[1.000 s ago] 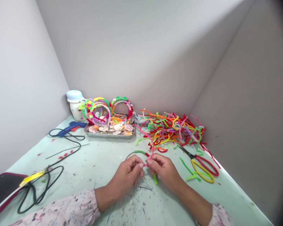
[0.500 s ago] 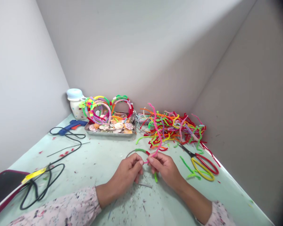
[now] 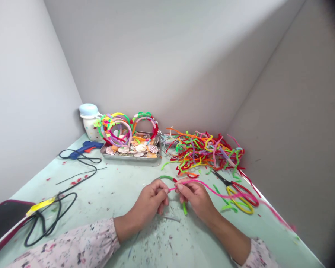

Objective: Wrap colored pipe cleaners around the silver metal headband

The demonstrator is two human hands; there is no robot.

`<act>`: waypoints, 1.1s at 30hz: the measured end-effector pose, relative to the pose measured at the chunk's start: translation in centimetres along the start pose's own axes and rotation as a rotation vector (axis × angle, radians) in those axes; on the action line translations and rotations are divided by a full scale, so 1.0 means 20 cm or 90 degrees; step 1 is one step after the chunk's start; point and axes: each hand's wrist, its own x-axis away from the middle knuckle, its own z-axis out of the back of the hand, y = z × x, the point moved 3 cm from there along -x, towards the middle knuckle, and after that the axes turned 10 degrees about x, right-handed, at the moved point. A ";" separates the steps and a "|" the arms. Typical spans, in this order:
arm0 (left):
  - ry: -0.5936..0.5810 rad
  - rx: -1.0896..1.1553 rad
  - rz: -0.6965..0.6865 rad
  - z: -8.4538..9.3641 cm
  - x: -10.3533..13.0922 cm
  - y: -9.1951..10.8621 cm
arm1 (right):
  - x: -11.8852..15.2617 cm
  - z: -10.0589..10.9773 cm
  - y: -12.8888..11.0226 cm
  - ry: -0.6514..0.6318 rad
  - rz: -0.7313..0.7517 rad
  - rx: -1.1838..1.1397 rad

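Between my two hands runs a bright pink pipe cleaner (image 3: 201, 182), its long tail stretching right over the scissors and blurred at the far end. My left hand (image 3: 152, 201) is closed, pinching the short end between thumb and finger. Closed too, my right hand (image 3: 194, 195) pinches the same pipe cleaner just beside it. A thin headband (image 3: 166, 177), wrapped partly in green and red, curves behind my fingers. Its light green part (image 3: 184, 209) shows below my right hand, and a bare grey end (image 3: 171, 218) lies near my left. My fingers hide how the headband is held.
A metal tray (image 3: 131, 158) of seashells bears several finished headbands (image 3: 120, 130). Pipe cleaners (image 3: 206, 149) lie heaped at the back right, near scissors (image 3: 241, 195). A blue glue gun (image 3: 85, 149) with a looping black cord and a white jar (image 3: 89, 123) stand left.
The pink pipe cleaner's long tail has swung from upright down to the right, over the scissors. Both hands stay almost where they were, still pinching it.
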 end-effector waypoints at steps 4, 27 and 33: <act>-0.017 0.012 0.019 -0.01 0.01 0.00 | -0.01 0.00 0.00 -0.001 -0.033 -0.051; -0.098 0.002 -0.019 -0.01 0.03 -0.02 | -0.02 0.01 0.01 -0.054 -0.032 -0.110; -0.108 -0.017 -0.027 -0.02 0.03 0.00 | 0.00 0.00 -0.02 -0.079 -0.018 -0.062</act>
